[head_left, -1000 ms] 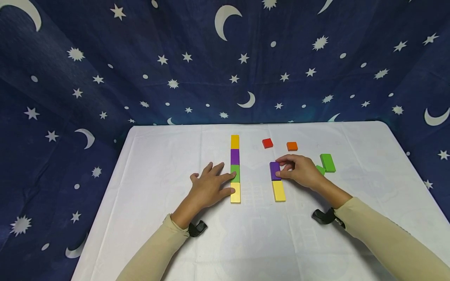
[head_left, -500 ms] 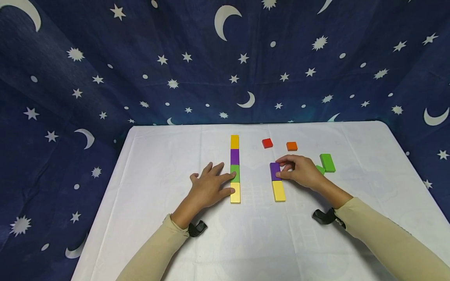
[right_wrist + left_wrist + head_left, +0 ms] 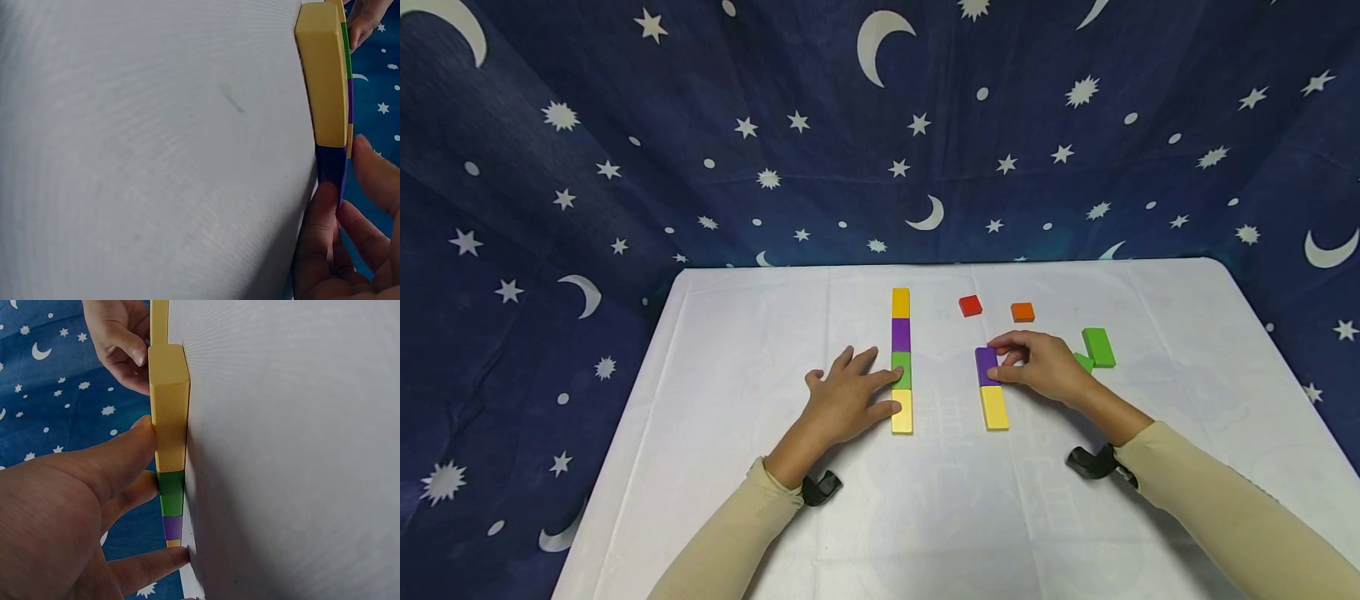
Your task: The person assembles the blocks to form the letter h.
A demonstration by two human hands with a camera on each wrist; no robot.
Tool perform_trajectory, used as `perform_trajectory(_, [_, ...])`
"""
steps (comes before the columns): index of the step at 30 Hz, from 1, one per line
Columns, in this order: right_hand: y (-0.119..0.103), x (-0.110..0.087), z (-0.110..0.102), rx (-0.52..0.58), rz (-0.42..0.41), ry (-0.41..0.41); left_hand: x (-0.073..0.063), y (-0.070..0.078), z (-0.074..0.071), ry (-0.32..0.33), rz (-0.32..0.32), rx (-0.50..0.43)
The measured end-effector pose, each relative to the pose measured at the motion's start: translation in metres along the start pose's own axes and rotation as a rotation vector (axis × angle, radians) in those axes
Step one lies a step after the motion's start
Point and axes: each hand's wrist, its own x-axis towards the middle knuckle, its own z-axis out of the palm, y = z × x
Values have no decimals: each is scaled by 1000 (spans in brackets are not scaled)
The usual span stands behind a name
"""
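Note:
In the head view my left hand [image 3: 842,400] lies with fingers spread at a straight row of blocks. Its thumb touches the near yellow block [image 3: 903,421] and its index finger the green block [image 3: 900,362]. Beyond these, a purple block [image 3: 901,335] and a yellow-orange block [image 3: 901,303] extend the row. To the right, my right hand [image 3: 1041,362] holds another purple block [image 3: 986,365] between thumb and fingers, flat on the table. That block's near end meets a second yellow block [image 3: 995,408]. The right wrist view shows the same yellow block [image 3: 324,81] up close.
A red block [image 3: 971,306] and an orange block [image 3: 1022,312] lie beyond the right hand. Farther right sits a green block [image 3: 1099,347], touching another green block [image 3: 1083,362] partly hidden by the hand. A starry blue curtain [image 3: 820,200] borders the white table [image 3: 760,308].

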Motion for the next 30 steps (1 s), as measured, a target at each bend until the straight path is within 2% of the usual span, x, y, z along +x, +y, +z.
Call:
perform_trajectory(4, [-2, 0, -1, -20, 9, -20, 0, 0, 0, 1, 2, 1])
perform_trajectory(11, [-4, -1, -1, -101, -56, -33, 0, 0, 0, -5, -3, 5])
perform_trajectory(30, [-4, -3, -1, -103, -76, -31, 0, 0, -1, -8, -4, 1])
